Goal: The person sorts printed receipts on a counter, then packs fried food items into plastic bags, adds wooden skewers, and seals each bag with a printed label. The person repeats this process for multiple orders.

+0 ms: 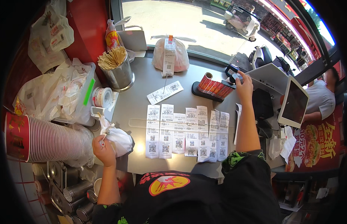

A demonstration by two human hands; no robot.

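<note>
My left hand [104, 149] is closed on the gathered neck of a white plastic bag [120, 140], whose full body rests on the metal counter [137, 165]. Thin wooden sticks poke up from its top. My right hand [244, 84] is raised at the counter's right, its fingers at a small dark device [232, 70] beside a red sticker roll on a black dispenser [214, 89]; whether it holds something is unclear. Between my hands lies a row of printed receipts [166, 131]. Another receipt [165, 92] lies slanted above them. A tied plastic bag [170, 54] with a receipt stands by the window.
A metal canister of wooden sticks [117, 72], a plastic bin of paper bags [89, 98] and stacked paper tubs [44, 140] stand left. At right are a tilted screen [293, 102] and a black box [261, 103]. Another person [320, 98] is at far right.
</note>
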